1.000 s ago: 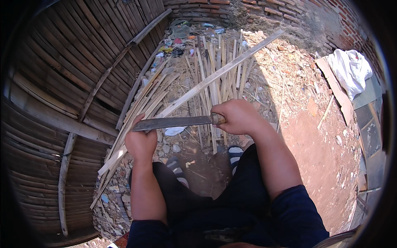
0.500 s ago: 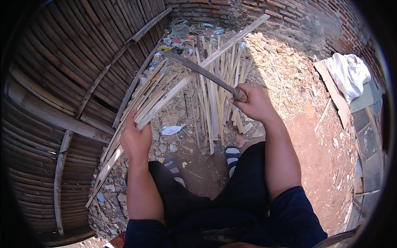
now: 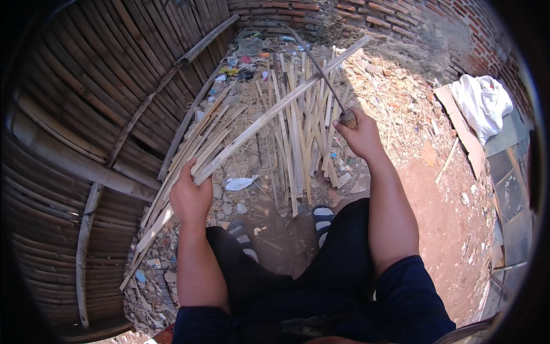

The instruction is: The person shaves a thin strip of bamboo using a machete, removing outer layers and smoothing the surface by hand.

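My left hand (image 3: 190,196) grips a long split bamboo strip (image 3: 269,114) that slants from the lower left up toward the brick wall. My right hand (image 3: 360,135) is shut on the wooden handle of a long curved knife (image 3: 321,73), its blade raised and pointing away toward the far wall, above the strip. Under both hands lies a heap of cut bamboo slats (image 3: 298,126) on the rubble-strewn ground. My sandalled feet (image 3: 323,217) show just in front of my dark trousers.
A woven bamboo fence (image 3: 86,114) curves along the left. A brick wall (image 3: 401,17) closes the far side. At the right are a wooden board (image 3: 458,129), a white cloth (image 3: 480,103) and bare red earth (image 3: 452,229). Litter and stones lie among the slats.
The knife lay crosswise on the strip near my left hand. My right hand has lifted it up and to the right, blade now pointing away. My left hand kept hold of the strip.
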`<state>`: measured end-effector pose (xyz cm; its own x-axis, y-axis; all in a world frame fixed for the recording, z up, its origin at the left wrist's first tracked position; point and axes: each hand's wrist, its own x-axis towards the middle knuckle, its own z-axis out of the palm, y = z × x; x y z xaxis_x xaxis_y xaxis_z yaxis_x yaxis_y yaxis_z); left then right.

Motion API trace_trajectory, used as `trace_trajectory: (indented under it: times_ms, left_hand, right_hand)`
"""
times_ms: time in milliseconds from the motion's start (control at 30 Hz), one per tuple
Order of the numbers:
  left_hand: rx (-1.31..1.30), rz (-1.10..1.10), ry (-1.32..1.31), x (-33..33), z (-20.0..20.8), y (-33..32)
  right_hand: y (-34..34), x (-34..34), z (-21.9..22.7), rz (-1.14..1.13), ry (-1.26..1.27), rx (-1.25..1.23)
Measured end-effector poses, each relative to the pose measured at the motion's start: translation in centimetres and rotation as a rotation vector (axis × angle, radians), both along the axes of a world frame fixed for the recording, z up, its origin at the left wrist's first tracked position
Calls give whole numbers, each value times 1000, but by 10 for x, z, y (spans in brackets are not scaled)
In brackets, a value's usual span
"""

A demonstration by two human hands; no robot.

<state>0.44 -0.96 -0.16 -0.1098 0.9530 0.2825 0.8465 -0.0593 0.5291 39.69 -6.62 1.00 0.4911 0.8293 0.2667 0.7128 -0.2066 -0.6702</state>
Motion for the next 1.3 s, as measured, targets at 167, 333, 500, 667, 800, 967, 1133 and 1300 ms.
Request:
trace_trajectory:
  times_ms: [167, 333, 500, 667, 800, 967, 1133, 1300]
  left_hand:
    - [7, -97, -24, 6, -5, 1]
    - [124, -132, 70, -1, -15, 1]
    - [22, -49, 29, -5, 3, -6]
    - [43, -67, -9, -6, -2, -6]
    - [141, -101, -82, -2, -11, -6]
    - [60, -76, -80, -2, 6, -11]
    - [253, -14, 61, -33, 12, -9]
    - [219, 7, 48, -47, 18, -7]
  right_hand:
    - [-13, -53, 13, 325, -266, -103]
    - [-12, -88, 13, 568, -432, -75]
    - [-7, -20, 20, 106, -104, -9]
    - [-17, -2, 12, 55, -6, 65]
    - [-23, -44, 26, 264, -209, -84]
    - [-25, -86, 36, 499, -363, -197]
    - [-12, -43, 34, 267, -84, -56]
    - [-10, -15, 20, 191, -23, -13]
